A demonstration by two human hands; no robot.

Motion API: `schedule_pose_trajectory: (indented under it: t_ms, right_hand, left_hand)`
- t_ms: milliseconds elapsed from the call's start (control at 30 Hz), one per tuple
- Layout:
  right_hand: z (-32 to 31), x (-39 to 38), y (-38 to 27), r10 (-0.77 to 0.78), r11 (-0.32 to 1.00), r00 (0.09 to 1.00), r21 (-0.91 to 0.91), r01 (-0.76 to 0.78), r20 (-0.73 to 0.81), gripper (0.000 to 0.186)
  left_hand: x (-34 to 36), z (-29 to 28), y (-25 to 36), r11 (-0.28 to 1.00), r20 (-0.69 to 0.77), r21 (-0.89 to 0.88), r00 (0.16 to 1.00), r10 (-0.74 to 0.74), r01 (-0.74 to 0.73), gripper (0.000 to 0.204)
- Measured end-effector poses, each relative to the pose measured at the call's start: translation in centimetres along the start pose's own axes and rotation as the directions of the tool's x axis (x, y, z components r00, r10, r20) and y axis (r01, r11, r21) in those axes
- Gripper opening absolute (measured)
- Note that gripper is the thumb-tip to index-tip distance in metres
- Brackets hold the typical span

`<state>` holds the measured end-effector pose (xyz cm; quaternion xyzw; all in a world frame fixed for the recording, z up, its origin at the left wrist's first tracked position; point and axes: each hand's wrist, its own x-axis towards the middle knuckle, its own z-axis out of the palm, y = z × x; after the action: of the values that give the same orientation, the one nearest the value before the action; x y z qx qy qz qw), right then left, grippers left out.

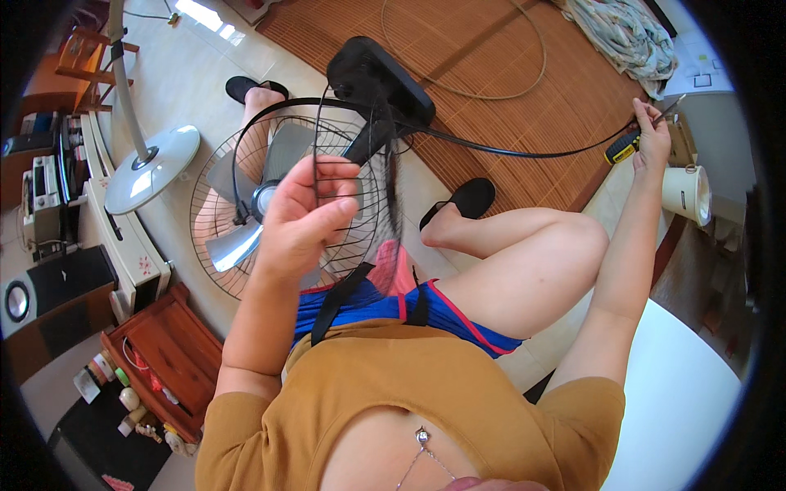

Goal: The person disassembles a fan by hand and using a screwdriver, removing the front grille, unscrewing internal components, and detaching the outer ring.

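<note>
We hold the screwdriver in our right hand, and if it tugs the black cord, the fan, left of the frame's middle, could tip, though we can't tell what our left hand grips.

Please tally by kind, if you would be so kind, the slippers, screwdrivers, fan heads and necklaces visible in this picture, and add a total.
Black slippers: 2
Screwdriver, in the right hand: 1
Fan head: 1
Necklace: 1
Total: 5
</note>
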<state>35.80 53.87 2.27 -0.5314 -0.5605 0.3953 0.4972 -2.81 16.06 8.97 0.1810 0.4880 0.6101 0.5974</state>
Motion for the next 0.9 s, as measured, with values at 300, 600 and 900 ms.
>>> schedule_pose_trajectory:
  t_ms: [300, 600, 900]
  right_hand:
    - [-7.3, -0.4, 8.7, 0.322, 0.947, 0.946, 0.016, -0.322, -0.035, 0.023]
    - [0.4, -3.3, 9.7, 0.437, 0.882, 0.830, -0.347, -0.319, 0.346, 0.019]
    - [1.2, -5.2, 24.2, 0.411, 0.750, 0.911, -0.581, -0.318, 0.033, 0.025]
  left_hand:
    - [-1.2, -1.6, 4.2, 1.000, 0.008, 0.018, 1.000, -0.019, 0.019, 0.034]
    - [-3.8, -4.1, 5.9, 0.929, 0.155, -0.352, 0.971, 0.181, -0.117, 0.021]
    - [-3.5, -2.8, 9.1, 0.748, 0.153, -0.612, 0.889, 0.431, -0.258, 0.014]
